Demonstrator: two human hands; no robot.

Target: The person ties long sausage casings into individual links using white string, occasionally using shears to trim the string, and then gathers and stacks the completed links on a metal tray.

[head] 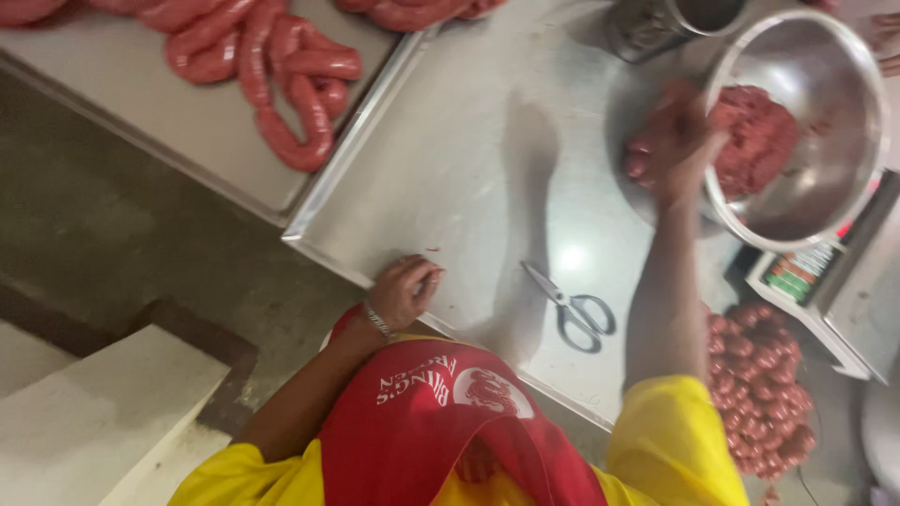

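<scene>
Steel table (487, 187): left hand (405, 290) at six o'clock, fingers curled loosely on its edge, gripping nothing. Right hand (673, 141) at three o'clock, blurred at bowl (834, 75) rim beside mince (755, 136); grip impossible to tell. Scissors (574, 307) between hands; sausages (281, 66) at eleven.

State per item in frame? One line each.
Left hand: empty, resting on table edge.
Right hand: at bowl rim, blurred.
Bowl: tilted, part full of ground meat.
Scissors: closed, lying flat.
Sausages: linked, coiled on tray.
</scene>
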